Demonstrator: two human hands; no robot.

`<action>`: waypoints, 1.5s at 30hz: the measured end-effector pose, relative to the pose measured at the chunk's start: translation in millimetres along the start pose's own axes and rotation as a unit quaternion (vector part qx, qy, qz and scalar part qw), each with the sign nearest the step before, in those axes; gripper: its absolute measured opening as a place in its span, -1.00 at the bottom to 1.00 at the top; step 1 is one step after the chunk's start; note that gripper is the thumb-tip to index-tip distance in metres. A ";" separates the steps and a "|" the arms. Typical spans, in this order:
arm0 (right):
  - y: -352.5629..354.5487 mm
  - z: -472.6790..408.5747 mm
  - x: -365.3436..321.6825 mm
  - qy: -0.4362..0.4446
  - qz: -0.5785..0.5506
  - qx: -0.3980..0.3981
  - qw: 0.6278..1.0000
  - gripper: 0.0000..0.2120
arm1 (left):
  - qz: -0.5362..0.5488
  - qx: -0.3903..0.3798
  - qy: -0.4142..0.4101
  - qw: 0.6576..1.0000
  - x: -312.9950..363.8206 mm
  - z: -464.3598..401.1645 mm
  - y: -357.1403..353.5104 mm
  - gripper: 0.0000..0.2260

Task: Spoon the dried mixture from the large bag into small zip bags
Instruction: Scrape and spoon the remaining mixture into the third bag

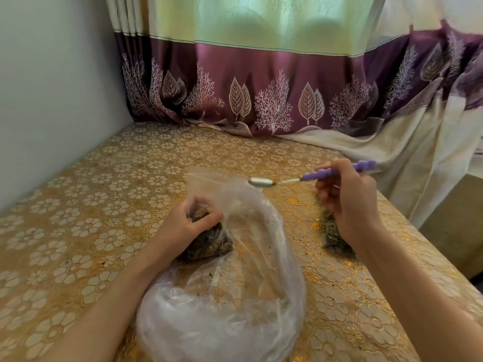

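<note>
A large clear plastic bag (235, 296) lies on the table in front of me, crumpled and mostly see-through. My left hand (188, 226) grips a small bag of dark dried mixture (209, 244) at its top, beside or inside the large bag's mouth; I cannot tell which. My right hand (347, 205) holds a spoon (287, 181) with a purple beaded handle and a metal bowl, raised above the large bag's upper edge. The spoon bowl looks empty. A filled small zip bag (330, 236) lies on the table under my right wrist, partly hidden.
The table (91, 218) wears a gold floral cloth. A grey wall runs along its left side. A purple and cream curtain (261, 95) hangs behind the far edge and drapes over the right corner. The table's right edge drops off near my right forearm.
</note>
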State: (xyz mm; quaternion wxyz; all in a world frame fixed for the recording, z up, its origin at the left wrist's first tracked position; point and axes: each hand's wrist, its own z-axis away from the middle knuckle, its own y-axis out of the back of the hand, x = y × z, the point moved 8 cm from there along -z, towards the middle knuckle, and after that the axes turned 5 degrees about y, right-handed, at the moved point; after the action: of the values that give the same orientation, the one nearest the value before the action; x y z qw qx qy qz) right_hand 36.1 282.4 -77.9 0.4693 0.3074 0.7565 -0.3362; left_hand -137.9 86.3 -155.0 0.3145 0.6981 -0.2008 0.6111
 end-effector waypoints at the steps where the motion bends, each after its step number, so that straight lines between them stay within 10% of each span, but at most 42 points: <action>1: 4.5 2.7 4.8 0.001 0.019 0.004 1.000 -0.67 | 0.002 0.001 0.001 1.000 -0.2 0.4 -0.1 -0.60; 13: -11.3 2.3 29.8 0.017 0.117 0.027 0.993 -0.60 | 0.015 0.013 -0.004 1.000 -2.9 0.4 3.4 -0.63; 20: -55.4 -37.5 90.1 -0.332 0.204 -0.200 0.899 -0.68 | 0.038 0.020 0.007 0.999 -4.4 0.8 6.6 -0.61; 32: -107.4 -34.4 116.2 -0.253 0.433 -0.357 0.789 -0.82 | 0.063 0.010 -0.008 0.998 0.9 0.6 5.8 -0.68; 45: -133.1 -52.1 47.0 -0.090 0.468 -0.371 0.797 -0.91 | 0.030 -0.011 -0.007 0.999 3.0 1.9 0.0 -0.68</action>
State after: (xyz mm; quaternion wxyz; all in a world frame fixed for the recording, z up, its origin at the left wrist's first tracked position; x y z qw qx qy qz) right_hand -111.4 253.1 -74.3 0.7137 0.3945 0.5416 0.2041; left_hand -136.0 85.2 -152.2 0.3027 0.6927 -0.2305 0.6127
